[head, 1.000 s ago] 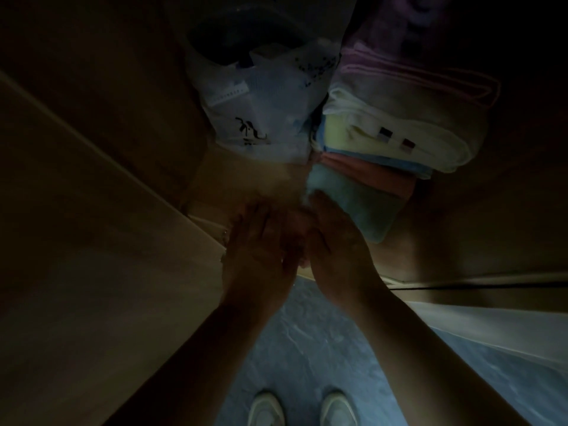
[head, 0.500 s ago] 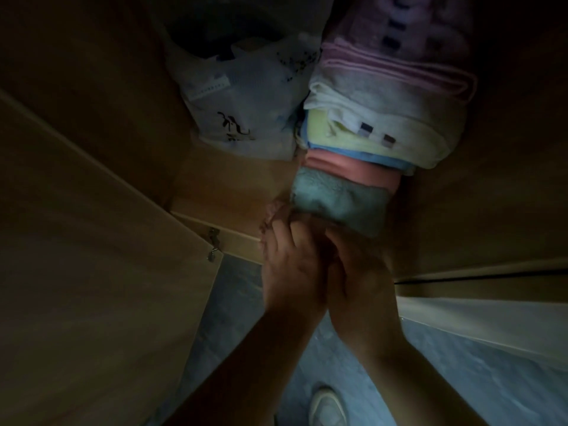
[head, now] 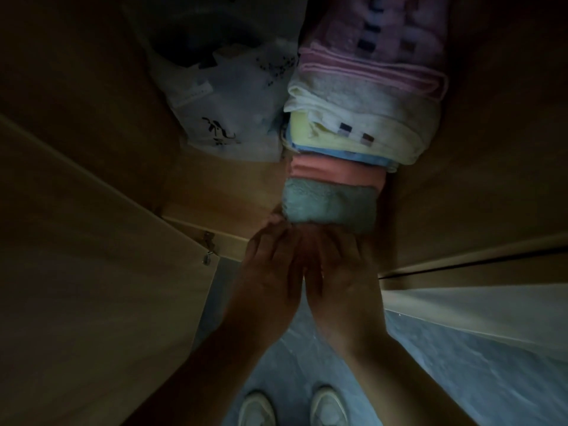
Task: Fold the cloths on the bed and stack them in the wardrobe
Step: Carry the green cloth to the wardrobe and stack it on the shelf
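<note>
I see the wardrobe shelf (head: 215, 192) holding a stack of folded cloths (head: 362, 118) beside a white bag (head: 233, 112). Left hand (head: 270, 281) and right hand (head: 341, 281) lie side by side, fingers (head: 273, 238) straight, pressing the bottom teal cloth (head: 330, 206) at its near edge.

The wooden wardrobe shelf (head: 215, 192) carries a stack of folded towels (head: 362, 118), the teal towel (head: 330, 207) lowest; a white plastic bag (head: 227, 112) sits just left of that stack, against it.
</note>
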A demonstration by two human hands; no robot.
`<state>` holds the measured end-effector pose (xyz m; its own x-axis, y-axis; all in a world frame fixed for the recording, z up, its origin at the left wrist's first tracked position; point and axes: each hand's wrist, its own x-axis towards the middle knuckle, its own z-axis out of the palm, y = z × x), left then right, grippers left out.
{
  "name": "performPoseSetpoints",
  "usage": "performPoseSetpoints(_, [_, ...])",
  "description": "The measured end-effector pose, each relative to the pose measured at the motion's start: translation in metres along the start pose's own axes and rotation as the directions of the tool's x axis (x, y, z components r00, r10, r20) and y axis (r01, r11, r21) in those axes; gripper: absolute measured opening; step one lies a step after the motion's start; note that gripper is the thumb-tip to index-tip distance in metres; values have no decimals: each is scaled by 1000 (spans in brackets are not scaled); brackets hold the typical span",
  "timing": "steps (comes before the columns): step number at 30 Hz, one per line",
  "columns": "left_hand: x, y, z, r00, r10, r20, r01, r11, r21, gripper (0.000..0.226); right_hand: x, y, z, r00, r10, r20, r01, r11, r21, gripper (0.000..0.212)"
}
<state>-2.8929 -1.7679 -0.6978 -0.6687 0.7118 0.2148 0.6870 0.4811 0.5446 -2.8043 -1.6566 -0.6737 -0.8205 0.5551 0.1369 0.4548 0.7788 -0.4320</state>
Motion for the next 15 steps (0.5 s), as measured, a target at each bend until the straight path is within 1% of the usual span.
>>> performPoseSetpoints(3, [-2,6,5,999,21,43,-21,1000,-7,44,-5,5,1,1000,24,9,-24,997,-74,41])
performPoseSetpoints(6, [-1,6,2,1000,3,5,-3,1000,29,47,-9,5,5,998,43,-41,-46,996,-78,41])
performPoseSetpoints(8, [1,7,-7,1000,0,-14,1,998,58,48,-11,4,7,998,45,-36,-49,994,-94,43])
performPoseSetpoints(9, [2,9,-10,999,34,6,-35,997,73,49,-11,3,8,999,44,-21,-46,994,-100,43])
performPoseSetpoints(12, [9,10,-7,970,184,157,-202,973,112,50,-11,6,13,998,26,62,-17,989,-146,48])
performPoseSetpoints(13, [13,9,-4,958,204,200,-232,965,125,51,-10,6,14,996,28,84,-13,985,-169,49])
performPoseSetpoints(15, [21,5,0,944,196,264,-243,957,159,54,-7,6,13,995,56,80,-42,985,-167,50])
